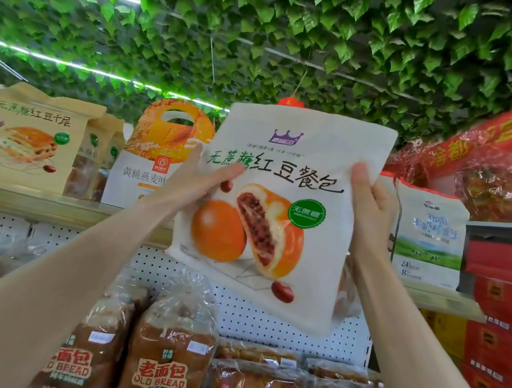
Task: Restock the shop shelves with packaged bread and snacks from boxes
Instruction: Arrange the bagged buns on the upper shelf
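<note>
White bun bag (280, 205), upright, gripped at both side edges by left hand (201, 184) and right hand (369, 210), fronting top shelf (24, 199) between toast bag (158, 156) and milk bag (428, 234).

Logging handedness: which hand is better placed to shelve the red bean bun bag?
Probably right: the right hand grips the red bean bun bag on the side hanging below the top shelf.

The white bun bag (277, 218) hides half of the orange toast bag (159, 149) behind it.
</note>
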`<state>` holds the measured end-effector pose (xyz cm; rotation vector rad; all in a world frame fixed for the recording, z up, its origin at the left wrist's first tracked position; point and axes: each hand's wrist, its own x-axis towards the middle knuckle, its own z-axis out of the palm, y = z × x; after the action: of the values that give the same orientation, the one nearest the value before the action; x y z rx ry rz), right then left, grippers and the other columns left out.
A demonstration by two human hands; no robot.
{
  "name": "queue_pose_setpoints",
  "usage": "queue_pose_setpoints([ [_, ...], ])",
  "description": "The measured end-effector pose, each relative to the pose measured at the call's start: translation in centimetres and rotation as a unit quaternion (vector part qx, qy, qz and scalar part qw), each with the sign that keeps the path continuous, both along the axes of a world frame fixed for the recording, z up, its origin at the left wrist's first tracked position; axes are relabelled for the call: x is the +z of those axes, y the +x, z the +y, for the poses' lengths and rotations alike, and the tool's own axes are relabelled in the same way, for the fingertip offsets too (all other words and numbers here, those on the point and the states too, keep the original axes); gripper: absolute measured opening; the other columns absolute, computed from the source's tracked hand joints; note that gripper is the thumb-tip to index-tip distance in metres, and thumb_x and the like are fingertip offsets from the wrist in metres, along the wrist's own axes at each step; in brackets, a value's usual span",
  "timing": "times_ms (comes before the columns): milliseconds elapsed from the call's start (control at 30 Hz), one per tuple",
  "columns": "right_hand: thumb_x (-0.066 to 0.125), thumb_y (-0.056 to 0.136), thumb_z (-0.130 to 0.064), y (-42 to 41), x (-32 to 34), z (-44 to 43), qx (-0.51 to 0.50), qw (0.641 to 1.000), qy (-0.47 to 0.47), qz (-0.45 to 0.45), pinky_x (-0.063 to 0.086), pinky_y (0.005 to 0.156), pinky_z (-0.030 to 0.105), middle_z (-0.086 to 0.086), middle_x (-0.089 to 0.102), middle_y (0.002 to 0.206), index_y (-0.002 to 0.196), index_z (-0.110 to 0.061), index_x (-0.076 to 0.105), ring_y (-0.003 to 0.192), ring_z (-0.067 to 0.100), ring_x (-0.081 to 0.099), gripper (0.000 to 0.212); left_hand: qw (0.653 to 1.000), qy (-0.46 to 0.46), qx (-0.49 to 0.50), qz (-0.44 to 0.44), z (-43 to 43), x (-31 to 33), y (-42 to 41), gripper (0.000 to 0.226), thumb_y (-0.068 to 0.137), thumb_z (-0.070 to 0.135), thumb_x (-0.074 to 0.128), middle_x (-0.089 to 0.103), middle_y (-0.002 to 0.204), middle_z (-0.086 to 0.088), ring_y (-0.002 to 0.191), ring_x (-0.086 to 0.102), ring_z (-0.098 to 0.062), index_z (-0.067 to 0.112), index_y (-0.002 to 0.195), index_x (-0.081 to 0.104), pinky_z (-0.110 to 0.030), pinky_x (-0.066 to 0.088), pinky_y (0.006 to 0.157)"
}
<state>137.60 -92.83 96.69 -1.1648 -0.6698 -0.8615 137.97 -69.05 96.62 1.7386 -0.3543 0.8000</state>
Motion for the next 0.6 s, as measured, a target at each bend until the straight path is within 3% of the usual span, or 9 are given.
queue_pose_setpoints([
  [33,0.052,0.099,-0.024,0.1,0.0,0.1,0.011,1.0,-0.002,0.012,0.049,0.049,0.016,-0.01,0.066,0.054,0.07,-0.012,0.06,0.051,0.0,0.061,0.033,1.0,-0.01,0.003,0.013,1.0,0.0,0.2,0.122,0.048,0.078,0.077,0.05,0.143,0.002,0.124,0.054,-0.021,0.023,0.148,0.033,-0.047,0.044,0.105],
  [100,0.053,0.099,-0.025,0.2,0.0,0.0,0.028,0.999,-0.011,0.031,0.049,0.049,0.016,-0.01,0.068,0.055,0.072,-0.013,0.062,0.051,0.001,0.063,0.03,0.999,-0.035,-0.013,0.025,1.7,-0.3,-0.3,0.111,0.042,0.069,0.084,0.065,0.123,-0.002,0.105,0.066,-0.021,0.016,0.134,0.05,-0.044,0.054,0.092],
  [200,0.053,0.098,-0.032,0.2,0.2,0.2,0.053,0.996,-0.051,0.051,0.048,0.048,0.014,-0.011,0.07,0.059,0.079,-0.018,0.065,0.054,0.0,0.065,0.026,0.992,-0.112,0.012,-0.055,1.9,-0.7,-0.3,0.05,0.066,0.033,0.086,0.071,0.094,0.002,0.07,0.071,-0.004,0.014,0.106,0.062,-0.023,0.058,0.062],
  [267,0.052,0.098,-0.035,0.1,0.9,0.4,0.046,0.994,-0.075,0.059,0.045,0.044,0.011,-0.015,0.067,0.056,0.08,-0.02,0.063,0.05,-0.004,0.063,0.026,0.98,-0.155,0.042,-0.117,1.6,-0.5,-0.2,0.027,0.078,0.017,0.079,0.068,0.087,0.006,0.06,0.067,0.003,0.015,0.096,0.059,-0.013,0.051,0.052],
  [367,0.053,0.097,-0.039,0.2,2.7,0.6,0.022,0.991,-0.117,0.067,0.048,0.049,0.012,-0.015,0.07,0.061,0.085,-0.019,0.066,0.055,-0.002,0.066,0.026,0.962,-0.208,0.09,-0.153,1.9,0.4,0.2,0.023,0.081,0.017,0.077,0.067,0.085,0.003,0.068,0.067,-0.006,0.017,0.083,0.054,-0.02,0.055,0.058],
  [433,0.057,0.095,-0.042,0.6,3.7,0.3,0.017,0.988,-0.133,0.08,0.056,0.066,0.025,-0.008,0.075,0.079,0.097,-0.019,0.067,0.073,0.008,0.071,0.025,0.953,-0.224,0.121,-0.165,2.0,1.1,0.3,0.028,0.081,0.02,0.077,0.066,0.081,0.002,0.069,0.065,-0.012,0.018,0.076,0.05,-0.026,0.056,0.063],
  [500,0.06,0.091,-0.046,1.2,4.0,-0.2,0.021,0.982,-0.159,0.099,0.056,0.077,0.036,-0.005,0.074,0.099,0.114,-0.022,0.063,0.091,0.017,0.071,0.033,0.948,-0.224,0.146,-0.174,2.2,1.7,0.6,0.033,0.082,0.022,0.076,0.064,0.078,0.001,0.064,0.062,-0.011,0.019,0.072,0.045,-0.028,0.053,0.06],
  [600,0.066,0.084,-0.049,1.5,3.0,-0.4,0.009,0.96,-0.246,0.13,0.054,0.077,0.036,-0.005,0.068,0.113,0.122,-0.03,0.055,0.096,0.015,0.068,0.044,0.939,-0.214,0.2,-0.183,2.2,2.1,0.9,0.038,0.085,0.026,0.074,0.059,0.077,-0.002,0.064,0.057,-0.016,0.019,0.07,0.039,-0.028,0.045,0.057],
])
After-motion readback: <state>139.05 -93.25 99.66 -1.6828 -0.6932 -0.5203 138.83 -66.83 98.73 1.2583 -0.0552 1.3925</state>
